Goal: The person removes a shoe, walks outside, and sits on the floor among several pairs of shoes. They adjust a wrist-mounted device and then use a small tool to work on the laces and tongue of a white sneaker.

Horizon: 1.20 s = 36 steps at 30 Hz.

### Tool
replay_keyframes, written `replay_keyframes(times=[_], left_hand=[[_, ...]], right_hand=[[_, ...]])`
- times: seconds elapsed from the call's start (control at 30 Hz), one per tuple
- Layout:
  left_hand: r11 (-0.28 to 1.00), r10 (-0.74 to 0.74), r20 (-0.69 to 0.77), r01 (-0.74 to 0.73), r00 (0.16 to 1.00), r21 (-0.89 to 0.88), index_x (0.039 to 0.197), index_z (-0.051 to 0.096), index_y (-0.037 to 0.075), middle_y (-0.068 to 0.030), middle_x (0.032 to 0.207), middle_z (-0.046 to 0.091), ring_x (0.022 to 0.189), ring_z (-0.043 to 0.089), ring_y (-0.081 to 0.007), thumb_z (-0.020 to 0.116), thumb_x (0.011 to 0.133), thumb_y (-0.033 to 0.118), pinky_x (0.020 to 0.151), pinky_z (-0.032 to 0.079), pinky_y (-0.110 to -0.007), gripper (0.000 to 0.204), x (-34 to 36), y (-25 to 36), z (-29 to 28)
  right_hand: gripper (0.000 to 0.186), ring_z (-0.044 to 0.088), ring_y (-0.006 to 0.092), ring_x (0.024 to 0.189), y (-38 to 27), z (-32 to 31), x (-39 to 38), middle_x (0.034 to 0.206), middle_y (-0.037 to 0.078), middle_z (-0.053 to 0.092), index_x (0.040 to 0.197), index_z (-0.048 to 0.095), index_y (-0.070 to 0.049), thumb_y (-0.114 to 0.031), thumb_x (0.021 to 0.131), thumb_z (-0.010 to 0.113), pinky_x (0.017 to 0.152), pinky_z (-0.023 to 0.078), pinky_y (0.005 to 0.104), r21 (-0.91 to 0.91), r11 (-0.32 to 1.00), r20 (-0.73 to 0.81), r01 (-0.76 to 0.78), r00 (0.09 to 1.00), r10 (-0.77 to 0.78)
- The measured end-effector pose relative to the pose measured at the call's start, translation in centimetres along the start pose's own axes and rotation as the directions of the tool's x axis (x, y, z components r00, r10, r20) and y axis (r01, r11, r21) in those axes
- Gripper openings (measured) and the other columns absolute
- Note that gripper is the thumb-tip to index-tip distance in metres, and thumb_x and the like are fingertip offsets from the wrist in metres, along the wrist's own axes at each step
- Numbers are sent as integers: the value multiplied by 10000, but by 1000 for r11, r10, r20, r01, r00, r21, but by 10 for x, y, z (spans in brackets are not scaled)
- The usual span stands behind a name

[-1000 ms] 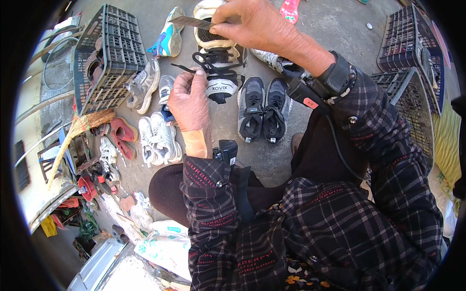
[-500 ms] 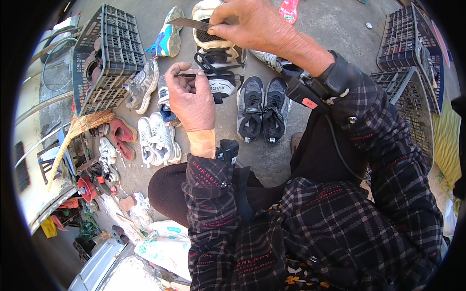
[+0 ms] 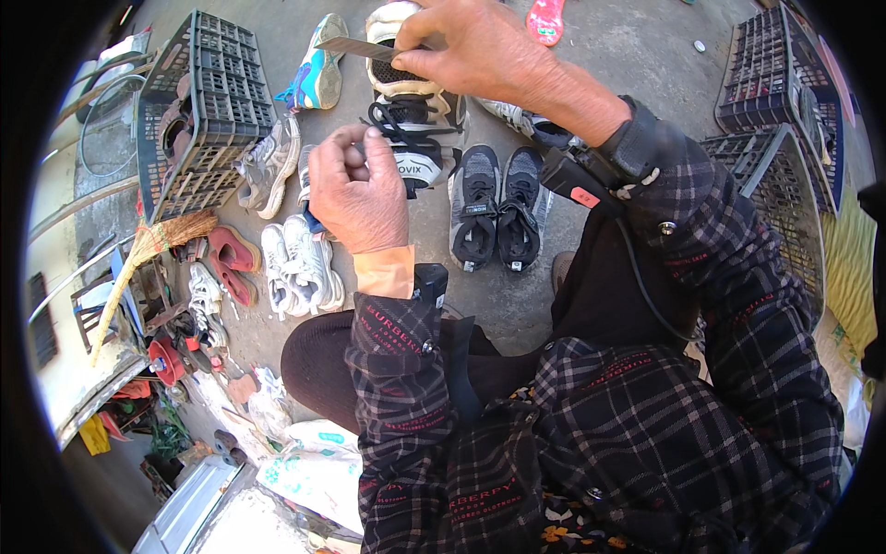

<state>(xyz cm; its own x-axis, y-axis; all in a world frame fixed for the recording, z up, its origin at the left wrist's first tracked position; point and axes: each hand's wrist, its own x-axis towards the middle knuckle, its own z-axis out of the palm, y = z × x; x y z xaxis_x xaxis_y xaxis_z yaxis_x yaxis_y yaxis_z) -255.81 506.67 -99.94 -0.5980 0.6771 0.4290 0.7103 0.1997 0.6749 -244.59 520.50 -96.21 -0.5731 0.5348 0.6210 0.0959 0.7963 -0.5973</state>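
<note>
My right hand (image 3: 466, 51) grips a thin flat metal blade (image 3: 351, 46) above the opening of a white and black sneaker (image 3: 413, 125) with black laces. The sneaker lies upper side up, heel away from me. My left hand (image 3: 358, 189) is beside its laces and front end, fingers curled with the thumb raised; what they hold, if anything, is hidden. A pair of grey and black shoes (image 3: 498, 208) stands just right of that sneaker, and a blue and white shoe (image 3: 314, 69) lies to its upper left.
Black plastic crates flank me, at left (image 3: 217, 111) and right (image 3: 757, 69). White sneakers (image 3: 300, 263), red shoes (image 3: 231, 263) and a straw broom (image 3: 171, 235) lie at left, plastic bags (image 3: 309, 471) at lower left. A pink insole (image 3: 544, 18) is at the top; my knees frame the lower middle.
My left hand has shifted left from the lace it pinched, its fingers curling further. My right hand with the blade has moved slightly left.
</note>
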Motion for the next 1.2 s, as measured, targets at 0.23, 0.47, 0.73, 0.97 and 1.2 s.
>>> replay_keyframes(times=[0.23, 0.47, 0.73, 0.97, 1.2], left_hand=[[999, 30, 78, -32, 997, 18, 769, 587, 34, -39, 639, 447, 545, 423, -174, 716, 686, 150, 521, 383, -302, 192, -7, 3, 10], [992, -120, 153, 113, 981, 56, 736, 579, 20, -68, 602, 539, 527, 509, -199, 687, 700, 152, 523, 418, -317, 175, -6, 4, 10], [919, -267, 178, 306, 947, -250, 785, 582, -26, -38, 630, 595, 546, 541, -67, 613, 793, 109, 523, 438, -210, 139, -3, -7, 3], [886, -265, 219, 327, 939, -328, 804, 582, -17, -21, 704, 590, 594, 514, -55, 597, 807, 87, 551, 430, -198, 105, -1, -11, -3], [978, -75, 55, 84, 996, -189, 801, 574, -13, -94, 951, 591, 741, 558, -152, 590, 780, 58, 675, 455, -262, 76, 2, -5, -11]], right_hand=[[109, 537, 319, 771, -2, 4, -3, 785, 149, 528, 637, 586, -8, -109, 635, 627, 672, 431, 383, -32, 997, -25, 70, 997, -71], [104, 533, 319, 783, -4, 7, -5, 781, 150, 531, 640, 589, -17, -115, 632, 624, 682, 433, 379, -61, 994, 27, 90, 996, -88], [122, 549, 310, 785, 6, 10, -4, 831, 147, 558, 653, 605, -19, -136, 655, 641, 680, 446, 366, -12, 999, -37, -34, 999, 34], [106, 572, 286, 862, 17, 4, 1, 957, 162, 589, 697, 629, -1, -96, 654, 648, 746, 451, 328, 114, 993, -31, -19, 999, 23], [124, 577, 194, 866, 18, 7, 3, 950, 133, 593, 725, 627, 14, -101, 692, 654, 705, 462, 277, 339, 936, -95, -95, 986, 135]])
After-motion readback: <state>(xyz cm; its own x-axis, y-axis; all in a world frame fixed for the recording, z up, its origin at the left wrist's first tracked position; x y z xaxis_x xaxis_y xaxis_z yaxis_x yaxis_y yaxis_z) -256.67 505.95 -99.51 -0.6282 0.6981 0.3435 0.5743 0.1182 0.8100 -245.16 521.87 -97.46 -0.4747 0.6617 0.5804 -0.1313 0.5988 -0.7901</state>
